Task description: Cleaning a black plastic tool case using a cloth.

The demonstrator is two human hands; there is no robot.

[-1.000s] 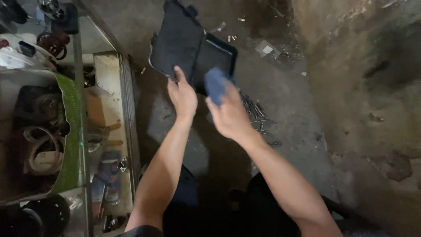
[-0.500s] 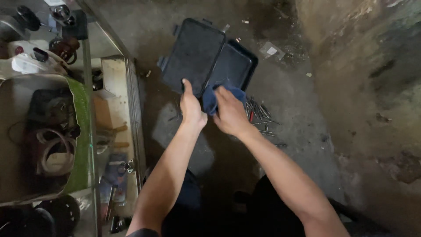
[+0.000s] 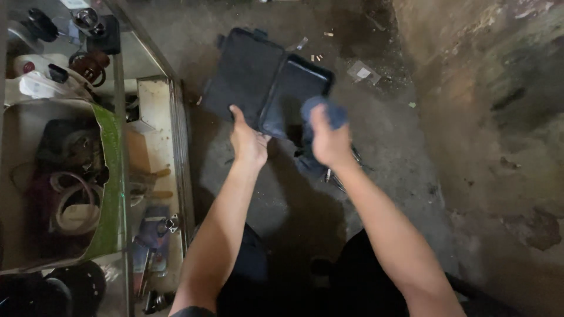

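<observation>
Left hand (image 3: 248, 142) has its fingers clamped on the near edge of the open black case (image 3: 267, 88), held above the floor (image 3: 388, 135). Right hand (image 3: 329, 142) fingers are bunched around a blue cloth (image 3: 329, 111) just beside the case's tray.

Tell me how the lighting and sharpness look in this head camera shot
Head view: dim, uneven light; the wall at right is brightest, the floor between the arms falls in deep shadow. The right hand with its blue cloth is slightly motion-blurred; the left hand on the black case is sharper.

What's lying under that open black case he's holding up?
Below the black case is bare concrete floor with scattered metal bits near the blue cloth. Anything directly beneath the case is hidden.
</observation>
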